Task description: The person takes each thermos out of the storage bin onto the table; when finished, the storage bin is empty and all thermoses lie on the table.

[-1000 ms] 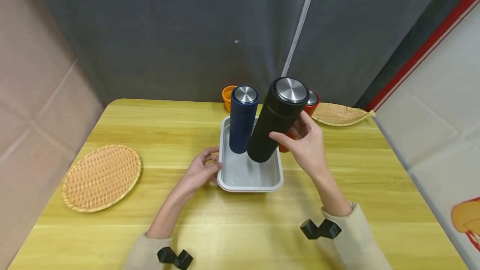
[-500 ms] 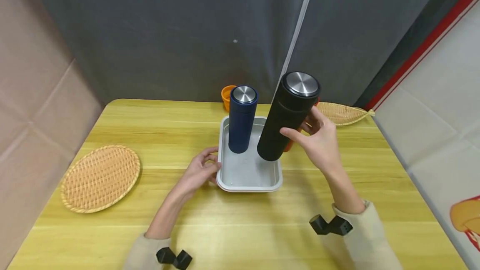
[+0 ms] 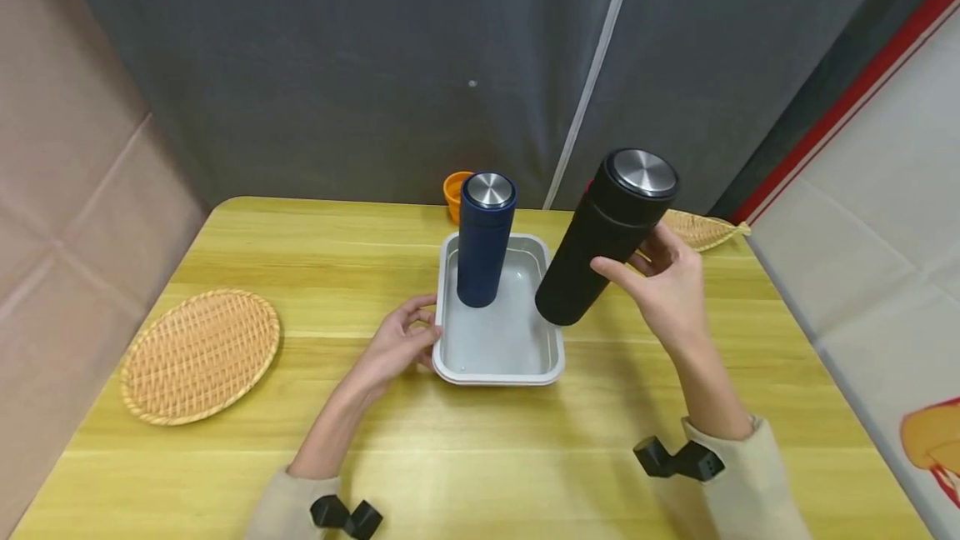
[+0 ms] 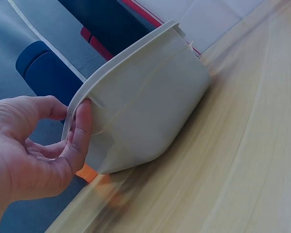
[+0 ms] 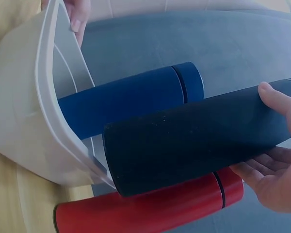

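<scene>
Black flask (image 3: 600, 240): likely rigid, hefty, slick, best held mid-body, now clasped between thumb and fingers of right grip (image 3: 666, 290).

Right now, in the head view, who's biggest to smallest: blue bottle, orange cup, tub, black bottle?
1. Grey tub
2. Black bottle, maybe nearer the camera
3. Blue bottle
4. Orange cup, partly hidden
</scene>
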A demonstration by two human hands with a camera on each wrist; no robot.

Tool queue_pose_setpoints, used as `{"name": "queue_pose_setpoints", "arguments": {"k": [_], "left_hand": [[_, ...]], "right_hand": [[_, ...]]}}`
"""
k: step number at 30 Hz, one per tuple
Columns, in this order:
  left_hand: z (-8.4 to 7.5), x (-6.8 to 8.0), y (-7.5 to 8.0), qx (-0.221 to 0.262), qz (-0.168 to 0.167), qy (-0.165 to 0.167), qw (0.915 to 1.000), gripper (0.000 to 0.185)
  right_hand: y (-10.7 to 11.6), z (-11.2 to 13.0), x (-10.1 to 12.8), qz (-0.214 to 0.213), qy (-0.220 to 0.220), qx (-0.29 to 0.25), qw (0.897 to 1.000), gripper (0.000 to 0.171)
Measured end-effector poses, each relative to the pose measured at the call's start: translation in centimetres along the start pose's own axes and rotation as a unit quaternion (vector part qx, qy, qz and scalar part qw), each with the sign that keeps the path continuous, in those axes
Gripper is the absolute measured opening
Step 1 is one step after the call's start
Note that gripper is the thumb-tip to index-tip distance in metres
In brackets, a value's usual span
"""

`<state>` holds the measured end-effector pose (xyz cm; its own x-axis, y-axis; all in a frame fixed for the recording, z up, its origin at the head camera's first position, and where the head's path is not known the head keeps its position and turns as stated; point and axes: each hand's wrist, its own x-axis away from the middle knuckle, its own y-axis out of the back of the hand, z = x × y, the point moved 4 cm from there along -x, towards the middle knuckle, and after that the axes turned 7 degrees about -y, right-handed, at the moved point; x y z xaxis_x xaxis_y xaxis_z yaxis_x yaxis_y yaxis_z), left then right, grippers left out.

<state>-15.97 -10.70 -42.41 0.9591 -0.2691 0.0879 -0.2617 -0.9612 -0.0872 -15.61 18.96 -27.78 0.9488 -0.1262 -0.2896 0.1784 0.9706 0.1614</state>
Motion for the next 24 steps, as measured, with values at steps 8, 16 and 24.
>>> {"name": "queue_pose_setpoints", "arguments": {"k": [8, 16, 24], "left_hand": [[-0.2, 0.0, 0.0, 0.004, 0.005, -0.008, 1.0000, 0.057], [-0.2, -0.3, -0.2, 0.013, 0.003, -0.014, 0.9998, 0.056], [0.4, 0.0, 0.0, 0.006, -0.006, 0.004, 1.0000, 0.058]], "right_hand": [[1.7, -0.4, 0.1, -0.015, -0.005, -0.010, 1.000, 0.052], [3.8, -1.3, 0.0, -0.020, -0.005, 0.004, 1.000, 0.051], [5.7, -3.5, 0.2, -0.033, -0.018, 0.045, 0.998, 0.052]]}}
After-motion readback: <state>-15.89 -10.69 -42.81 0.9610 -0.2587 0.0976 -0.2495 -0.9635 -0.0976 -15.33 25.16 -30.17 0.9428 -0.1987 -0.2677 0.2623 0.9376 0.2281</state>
